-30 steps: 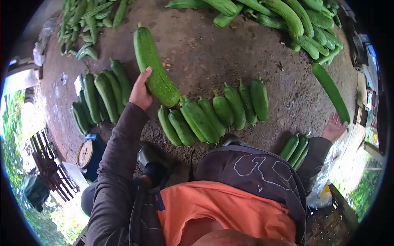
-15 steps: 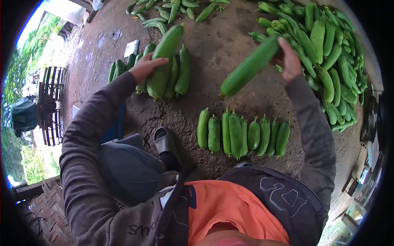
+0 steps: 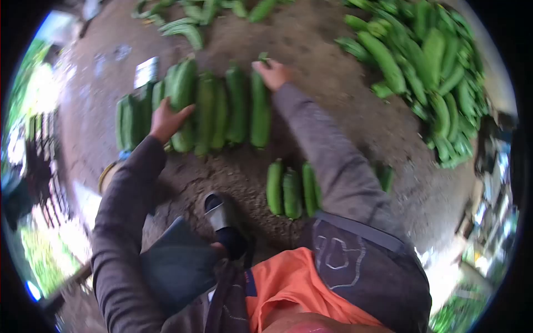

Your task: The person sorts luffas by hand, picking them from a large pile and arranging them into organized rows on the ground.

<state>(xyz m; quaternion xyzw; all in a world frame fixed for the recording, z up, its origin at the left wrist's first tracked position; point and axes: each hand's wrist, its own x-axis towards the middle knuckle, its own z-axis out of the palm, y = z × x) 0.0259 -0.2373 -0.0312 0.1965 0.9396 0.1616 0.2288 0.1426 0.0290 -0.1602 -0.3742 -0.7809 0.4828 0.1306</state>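
My left hand (image 3: 169, 120) is closed round a green gourd (image 3: 184, 86) at the left end of the upper group, its thumb across the front. Several long green gourds (image 3: 205, 114) lie side by side there. Over at the right end of that group, my right hand (image 3: 272, 73) pinches the top of another gourd (image 3: 259, 111), which rests on the ground parallel to the others with a small gap beside it. Nearer my body is a second row of gourds (image 3: 291, 191), partly hidden by my right forearm.
A large heap of green gourds (image 3: 433, 55) is at the upper right. Ridged bitter gourds (image 3: 186, 28) lie at the top. A pale card or packet (image 3: 146, 72) sits by the left group. My sandalled foot (image 3: 217, 212) is below it.
My right hand has moved left with its gourd, from near the heap to the upper group's right end. My left hand's gourd has come down among the others. The view has shifted.
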